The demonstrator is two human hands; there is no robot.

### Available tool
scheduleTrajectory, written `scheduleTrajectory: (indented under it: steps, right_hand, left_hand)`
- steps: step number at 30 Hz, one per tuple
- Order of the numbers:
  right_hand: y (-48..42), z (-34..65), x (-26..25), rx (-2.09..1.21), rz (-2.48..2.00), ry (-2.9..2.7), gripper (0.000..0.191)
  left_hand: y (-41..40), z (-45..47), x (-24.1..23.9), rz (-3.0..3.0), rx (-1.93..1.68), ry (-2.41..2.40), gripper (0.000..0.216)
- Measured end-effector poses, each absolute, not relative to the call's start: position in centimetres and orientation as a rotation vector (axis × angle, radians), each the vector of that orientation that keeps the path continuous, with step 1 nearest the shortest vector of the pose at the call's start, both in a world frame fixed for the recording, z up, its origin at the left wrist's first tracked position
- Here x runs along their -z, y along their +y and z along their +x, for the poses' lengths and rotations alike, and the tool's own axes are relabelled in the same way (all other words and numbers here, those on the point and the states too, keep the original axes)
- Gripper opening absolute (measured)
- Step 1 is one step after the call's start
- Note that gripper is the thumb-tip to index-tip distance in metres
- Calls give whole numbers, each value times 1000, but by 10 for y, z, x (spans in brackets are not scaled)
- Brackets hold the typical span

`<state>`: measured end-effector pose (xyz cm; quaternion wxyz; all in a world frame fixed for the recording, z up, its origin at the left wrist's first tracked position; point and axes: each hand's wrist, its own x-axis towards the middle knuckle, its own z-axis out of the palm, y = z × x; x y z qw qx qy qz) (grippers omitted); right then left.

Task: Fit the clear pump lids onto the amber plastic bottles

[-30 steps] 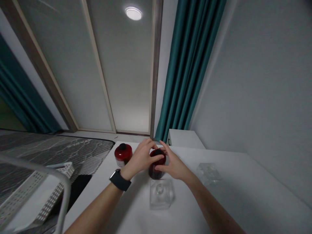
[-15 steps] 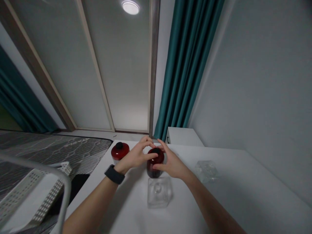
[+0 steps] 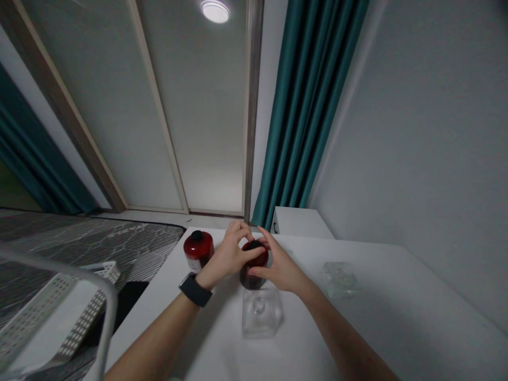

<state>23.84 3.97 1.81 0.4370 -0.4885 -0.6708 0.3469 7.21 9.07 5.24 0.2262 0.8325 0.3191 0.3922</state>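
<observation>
A dark red bottle with a black cap stands on the white table, between my two hands. My left hand, with a dark watch on its wrist, reaches over the top; its thumb and fingers are closed about the black cap, which they partly cover. Around the bottle's right side curves my right hand, thumb across the front, fingertips behind. Just in front of the bottle is a clear square glass piece with a round knob-like centre. A second red bottle, black-capped and labelled, stands beyond my left wrist.
A crumpled clear item, perhaps plastic wrapping, lies on the white table at the right. Left of the table are a white perforated basket and a grey curved bar. A white cabinet stands behind the far edge.
My left hand and wrist have shifted slightly right, with the thumb further across the bottle's top. More of the second bottle shows. My right hand keeps its hold.
</observation>
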Motion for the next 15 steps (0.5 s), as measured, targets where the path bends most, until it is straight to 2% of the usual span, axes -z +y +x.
scheduleTrajectory:
  steps: [10,15]
  right_hand:
    - [40,239,-18,-876,-1198,-1682,106]
    - [42,239,-13,-890,-1217,-1660,108]
  left_hand:
    - [105,68,-44,2066,-1016,586,18]
    - [104,66,-49,2118,-977,597,15]
